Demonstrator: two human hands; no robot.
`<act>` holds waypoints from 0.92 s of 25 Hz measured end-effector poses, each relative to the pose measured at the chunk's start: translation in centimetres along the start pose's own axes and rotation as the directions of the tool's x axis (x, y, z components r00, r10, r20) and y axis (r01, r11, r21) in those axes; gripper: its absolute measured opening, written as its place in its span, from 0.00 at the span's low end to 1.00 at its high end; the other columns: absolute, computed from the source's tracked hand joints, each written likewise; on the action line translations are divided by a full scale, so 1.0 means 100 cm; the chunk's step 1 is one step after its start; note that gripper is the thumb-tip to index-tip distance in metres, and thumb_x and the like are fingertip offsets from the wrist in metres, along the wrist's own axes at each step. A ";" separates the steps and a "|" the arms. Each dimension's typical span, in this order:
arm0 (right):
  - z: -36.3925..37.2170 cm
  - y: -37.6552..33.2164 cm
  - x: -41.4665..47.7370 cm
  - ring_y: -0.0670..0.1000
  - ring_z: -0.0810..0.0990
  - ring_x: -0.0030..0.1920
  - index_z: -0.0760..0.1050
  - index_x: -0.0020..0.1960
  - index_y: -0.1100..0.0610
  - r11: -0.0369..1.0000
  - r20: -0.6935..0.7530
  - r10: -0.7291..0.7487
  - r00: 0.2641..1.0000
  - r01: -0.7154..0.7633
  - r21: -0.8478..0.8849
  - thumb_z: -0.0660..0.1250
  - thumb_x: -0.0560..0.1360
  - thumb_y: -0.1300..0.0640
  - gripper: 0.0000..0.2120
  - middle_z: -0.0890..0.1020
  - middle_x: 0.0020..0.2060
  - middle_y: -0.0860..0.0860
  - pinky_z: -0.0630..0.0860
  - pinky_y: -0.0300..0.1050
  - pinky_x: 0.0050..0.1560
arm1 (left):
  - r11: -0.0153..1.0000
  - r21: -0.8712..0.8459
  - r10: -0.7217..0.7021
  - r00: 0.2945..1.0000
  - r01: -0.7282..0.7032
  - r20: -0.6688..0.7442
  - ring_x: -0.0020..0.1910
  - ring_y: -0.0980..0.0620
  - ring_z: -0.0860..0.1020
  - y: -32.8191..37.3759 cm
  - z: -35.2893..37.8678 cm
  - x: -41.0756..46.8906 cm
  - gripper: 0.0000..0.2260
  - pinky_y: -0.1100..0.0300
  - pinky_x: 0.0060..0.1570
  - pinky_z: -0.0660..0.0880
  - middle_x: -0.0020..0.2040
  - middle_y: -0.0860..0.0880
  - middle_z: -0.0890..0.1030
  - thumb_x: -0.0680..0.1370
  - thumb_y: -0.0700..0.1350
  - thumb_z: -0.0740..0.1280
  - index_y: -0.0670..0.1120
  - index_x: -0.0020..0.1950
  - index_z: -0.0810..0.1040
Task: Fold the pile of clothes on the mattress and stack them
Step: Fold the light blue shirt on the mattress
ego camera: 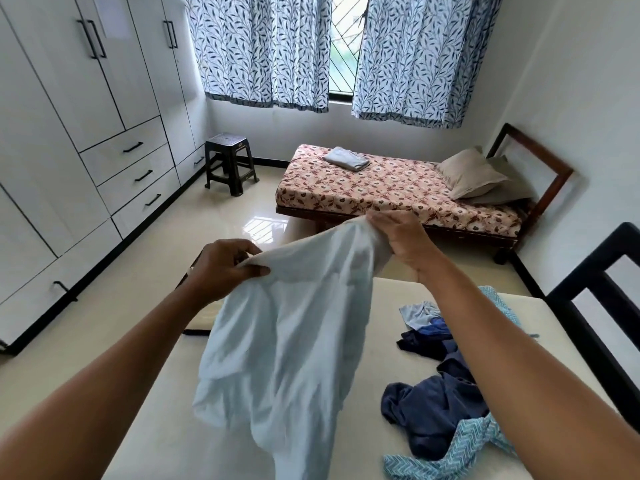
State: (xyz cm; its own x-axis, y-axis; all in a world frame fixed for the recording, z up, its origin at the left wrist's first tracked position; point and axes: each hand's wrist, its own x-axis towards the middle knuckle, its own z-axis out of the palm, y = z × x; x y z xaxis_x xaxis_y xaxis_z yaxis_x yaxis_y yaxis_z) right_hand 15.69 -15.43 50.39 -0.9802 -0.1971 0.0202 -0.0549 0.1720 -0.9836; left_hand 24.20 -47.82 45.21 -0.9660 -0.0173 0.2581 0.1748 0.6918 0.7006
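My left hand (pixel 227 268) and right hand (pixel 403 237), apart, each pinch the top edge of the shirt (pixel 287 358), which hangs long-axis down above the mattress (pixel 381 306); the pile (pixel 436 403) sits on the mattress's right side, nearer my right hand.

Was a home bedroom: single bed (pixel 381 192) w/ floral sheet & pillows (pixel 472 173), built-in white wardrobe (pixel 69 126), leaf-print curtains (pixel 263 50) over window (pixel 343 46), plastic stool (pixel 228 162), tiled floor (pixel 166 244).

Lt-blue garment (pixel 287 341) aloft, pile (pixel 440 403) rt
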 end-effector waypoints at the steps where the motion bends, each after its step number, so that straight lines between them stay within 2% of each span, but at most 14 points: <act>1: -0.001 -0.003 0.000 0.47 0.76 0.32 0.81 0.34 0.56 1.000 -0.017 0.013 1.000 -0.012 0.021 0.69 0.82 0.53 0.18 0.78 0.30 0.50 0.74 0.42 0.39 | 1.000 0.004 0.007 1.000 -0.007 -0.025 0.40 0.51 0.83 0.001 0.001 0.001 0.07 0.53 0.42 0.80 0.38 0.55 0.85 0.70 0.48 0.81 0.52 0.43 0.85; 4: -0.005 -0.007 -0.002 0.49 0.74 0.31 0.78 0.37 0.57 0.991 0.080 -0.009 0.997 0.019 -0.131 0.68 0.82 0.52 0.17 0.76 0.31 0.54 0.72 0.43 0.38 | 0.997 0.041 0.058 0.998 -0.058 0.005 0.33 0.52 0.77 0.006 0.000 0.007 0.06 0.56 0.38 0.75 0.33 0.52 0.82 0.72 0.44 0.81 0.48 0.39 0.84; 7: -0.014 -0.022 0.005 0.53 0.82 0.37 0.85 0.47 0.62 0.992 0.028 0.021 0.999 -0.024 0.122 0.73 0.79 0.54 0.10 0.85 0.41 0.59 0.80 0.44 0.43 | 0.997 -0.014 0.077 0.994 -0.077 0.075 0.31 0.55 0.72 0.014 -0.009 0.014 0.09 0.58 0.36 0.72 0.30 0.52 0.78 0.75 0.45 0.78 0.43 0.38 0.84; 9: -0.016 -0.029 0.007 0.55 0.83 0.41 0.86 0.47 0.60 0.996 0.058 0.022 0.998 -0.026 0.080 0.75 0.77 0.54 0.09 0.86 0.45 0.61 0.80 0.47 0.48 | 0.997 0.010 0.075 0.993 -0.077 0.089 0.34 0.53 0.78 0.016 -0.013 0.018 0.06 0.56 0.40 0.77 0.34 0.54 0.83 0.77 0.45 0.76 0.44 0.42 0.87; 11: -0.015 -0.036 0.009 0.56 0.82 0.41 0.86 0.46 0.60 0.999 0.099 0.020 0.995 -0.024 0.043 0.75 0.77 0.54 0.09 0.86 0.44 0.61 0.76 0.49 0.49 | 0.995 0.089 0.038 0.990 -0.050 0.135 0.41 0.50 0.83 0.012 -0.012 0.020 0.02 0.51 0.48 0.82 0.39 0.52 0.86 0.77 0.44 0.76 0.48 0.45 0.87; 13: -0.017 -0.045 0.010 0.54 0.82 0.41 0.86 0.47 0.59 0.997 0.218 -0.012 0.976 -0.004 0.073 0.75 0.77 0.56 0.07 0.86 0.43 0.58 0.76 0.46 0.48 | 0.980 0.199 -0.027 0.974 -0.019 0.225 0.43 0.53 0.84 0.004 -0.004 0.016 0.07 0.47 0.52 0.82 0.41 0.53 0.86 0.77 0.41 0.76 0.54 0.44 0.85; 14: -0.019 -0.050 0.007 0.52 0.83 0.42 0.87 0.49 0.58 0.997 0.297 -0.028 0.954 0.006 0.075 0.75 0.76 0.57 0.06 0.86 0.44 0.56 0.77 0.44 0.47 | 0.981 0.193 -0.036 0.980 -0.003 0.197 0.43 0.52 0.84 0.001 -0.002 0.017 0.10 0.47 0.53 0.82 0.41 0.53 0.86 0.76 0.38 0.76 0.55 0.44 0.84; 15: -0.024 -0.048 0.005 0.51 0.83 0.44 0.86 0.53 0.58 0.996 0.372 -0.036 0.927 0.002 0.092 0.74 0.74 0.58 0.08 0.87 0.46 0.55 0.79 0.43 0.47 | 0.991 0.125 -0.055 0.992 0.041 0.116 0.43 0.51 0.84 -0.001 -0.003 0.020 0.12 0.48 0.53 0.82 0.41 0.52 0.86 0.77 0.36 0.74 0.54 0.43 0.84; 17: -0.034 -0.030 0.001 0.55 0.85 0.51 0.82 0.61 0.60 0.995 0.467 0.050 0.883 -0.086 0.057 0.74 0.73 0.59 0.17 0.86 0.53 0.56 0.82 0.49 0.55 | 0.979 -0.155 -0.145 0.984 0.128 -0.101 0.42 0.48 0.81 -0.001 -0.013 0.030 0.13 0.49 0.51 0.79 0.40 0.49 0.85 0.79 0.33 0.70 0.51 0.43 0.85; 19: -0.040 -0.002 -0.003 0.59 0.85 0.52 0.82 0.60 0.62 0.965 0.482 0.208 0.851 -0.098 -0.244 0.80 0.69 0.51 0.23 0.87 0.52 0.57 0.81 0.58 0.60 | 0.944 -0.302 -0.201 0.956 0.132 -0.212 0.41 0.50 0.78 0.003 -0.027 0.039 0.14 0.52 0.49 0.76 0.38 0.53 0.83 0.80 0.33 0.67 0.50 0.43 0.84; 20: -0.041 0.005 -0.003 0.58 0.86 0.49 0.83 0.57 0.62 0.934 0.449 0.239 0.861 -0.078 -0.348 0.83 0.64 0.44 0.30 0.87 0.49 0.56 0.81 0.57 0.56 | 0.951 -0.285 -0.186 0.961 0.123 -0.206 0.42 0.51 0.77 0.004 -0.031 0.041 0.14 0.54 0.50 0.75 0.37 0.56 0.83 0.81 0.33 0.66 0.50 0.44 0.85; 21: -0.045 0.006 0.000 0.56 0.85 0.46 0.83 0.56 0.63 0.942 0.424 0.208 0.881 -0.064 -0.328 0.85 0.58 0.39 0.37 0.87 0.48 0.56 0.82 0.54 0.52 | 0.962 -0.249 -0.160 0.972 0.115 -0.169 0.42 0.52 0.78 0.008 -0.034 0.041 0.13 0.54 0.50 0.76 0.38 0.56 0.84 0.81 0.34 0.67 0.50 0.45 0.85; 22: -0.050 0.002 0.006 0.56 0.85 0.46 0.83 0.57 0.63 0.973 0.374 0.136 0.917 -0.053 -0.224 0.86 0.56 0.39 0.39 0.87 0.48 0.56 0.83 0.50 0.50 | 0.967 -0.228 -0.144 0.983 0.116 -0.111 0.43 0.51 0.79 0.011 -0.036 0.041 0.11 0.54 0.51 0.76 0.39 0.54 0.85 0.82 0.35 0.67 0.48 0.46 0.86; 23: -0.056 -0.004 0.011 0.56 0.85 0.48 0.82 0.58 0.63 0.998 0.340 0.059 0.938 -0.045 -0.049 0.86 0.60 0.44 0.35 0.87 0.50 0.57 0.84 0.48 0.50 | 0.964 -0.231 -0.143 0.989 0.131 -0.036 0.43 0.50 0.79 0.011 -0.039 0.041 0.07 0.53 0.50 0.77 0.42 0.48 0.85 0.81 0.38 0.70 0.47 0.47 0.86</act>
State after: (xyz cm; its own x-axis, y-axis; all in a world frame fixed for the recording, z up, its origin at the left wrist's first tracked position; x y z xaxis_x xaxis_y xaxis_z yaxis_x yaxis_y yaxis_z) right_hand 13.54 -10.30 51.80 -0.8582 -0.5034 -0.1005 -0.0196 0.2278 -0.9735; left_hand 21.17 -49.96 49.59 -0.9735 -0.1424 0.1791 0.0859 0.4981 0.8629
